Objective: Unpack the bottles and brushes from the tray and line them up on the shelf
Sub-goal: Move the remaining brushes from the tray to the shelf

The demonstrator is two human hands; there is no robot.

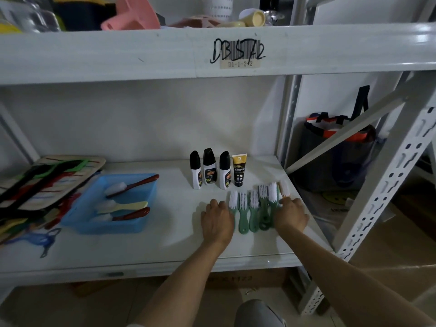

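On the white shelf (165, 244) stand three white bottles with black caps (209, 171) and a black tube with a yellow cap (239, 171) in a row. In front of them lie several green-handled brushes (253, 210) with white bristles, side by side. My left hand (218, 219) rests flat against the leftmost brush. My right hand (291, 214) presses against the rightmost brushes, its fingers over their handles. The blue tray (94, 218) at the left holds three long brushes: two with dark red handles (134, 185) and one cream (122, 206).
A stack of flat colourful items (42, 185) lies at the shelf's far left, with a blue peeler-like tool (44, 240) in front. The upper shelf beam (212, 50) hangs overhead. A slanted brace and perforated post (387, 185) stand at the right, a dark bag (337, 152) behind.
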